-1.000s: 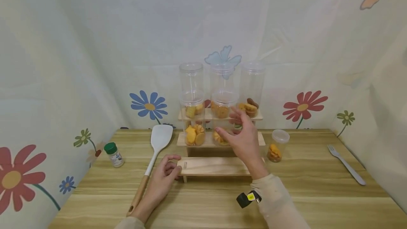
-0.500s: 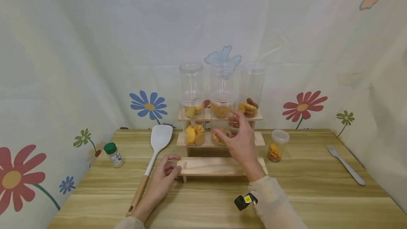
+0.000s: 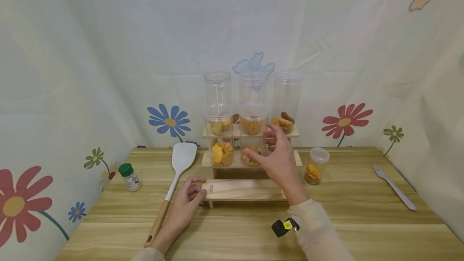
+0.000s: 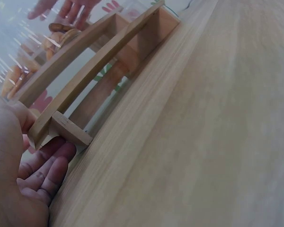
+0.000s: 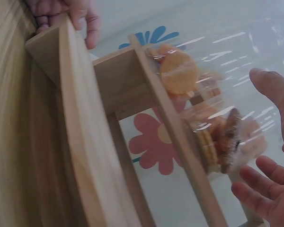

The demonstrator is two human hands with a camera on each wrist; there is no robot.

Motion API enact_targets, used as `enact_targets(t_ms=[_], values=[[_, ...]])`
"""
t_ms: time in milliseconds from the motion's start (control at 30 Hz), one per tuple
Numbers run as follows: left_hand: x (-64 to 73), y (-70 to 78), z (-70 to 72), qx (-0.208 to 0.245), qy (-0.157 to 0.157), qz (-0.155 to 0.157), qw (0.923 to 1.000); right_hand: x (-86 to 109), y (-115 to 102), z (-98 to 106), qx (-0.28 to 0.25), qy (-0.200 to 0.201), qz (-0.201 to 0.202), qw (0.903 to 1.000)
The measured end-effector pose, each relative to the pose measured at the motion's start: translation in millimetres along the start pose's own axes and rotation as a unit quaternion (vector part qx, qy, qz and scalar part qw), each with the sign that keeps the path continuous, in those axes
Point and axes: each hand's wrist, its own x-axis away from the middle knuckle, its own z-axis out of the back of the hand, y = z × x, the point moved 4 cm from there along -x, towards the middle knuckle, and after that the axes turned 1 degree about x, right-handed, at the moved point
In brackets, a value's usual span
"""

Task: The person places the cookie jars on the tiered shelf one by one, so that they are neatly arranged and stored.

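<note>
My left hand [image 3: 186,202] pinches the left end of the lowest step of a three-step wooden rack [image 3: 243,188], thumb on top and fingers curled beneath, as the left wrist view shows. My right hand [image 3: 279,160] is beside a clear jar [image 3: 253,144] of cookies on the middle step, thumb and fingers spread apart. In the right wrist view a gap shows between these fingers and the jar's wall. Left of this jar stands another clear jar [image 3: 220,148] with yellow and round cookies. The top step holds three tall clear jars, among them the right one [image 3: 287,100].
A small lidded jar [image 3: 314,166] of orange snacks stands right of the rack, and a fork [image 3: 395,188] lies farther right. On the left are a white spatula [image 3: 183,158] with wooden handle, close to my left forearm, and a green-capped shaker [image 3: 129,177]. A flowered curtain hangs behind.
The middle-step jar by my right hand has shifted slightly left. My right hand moved left with it, then drew back a little to the right. The left hand stays put.
</note>
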Motion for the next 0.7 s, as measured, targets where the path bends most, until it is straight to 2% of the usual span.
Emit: enact_targets(t_ms=[200,433,600,700], values=[[0.4,-0.7,0.6,0.001,0.000,0.003,1.0000,-5.1,-6.1,19.1,-0.061,-0.006,0.009,0.9981],[-0.5,-0.2,0.1,-0.002,0.001,0.000,1.0000,-10.6,-13.5,53.9,-0.075,0.022,0.039,0.9961],[-0.6,0.5,-0.3,-0.002,0.001,-0.001,1.0000,-9.6,-12.8,75.3,-0.114,0.015,0.064,0.9913],[-0.5,0.1,0.6,-0.005,0.004,0.000,1.0000,-7.9,-9.2,86.3,-0.115,0.018,0.076,0.9903]])
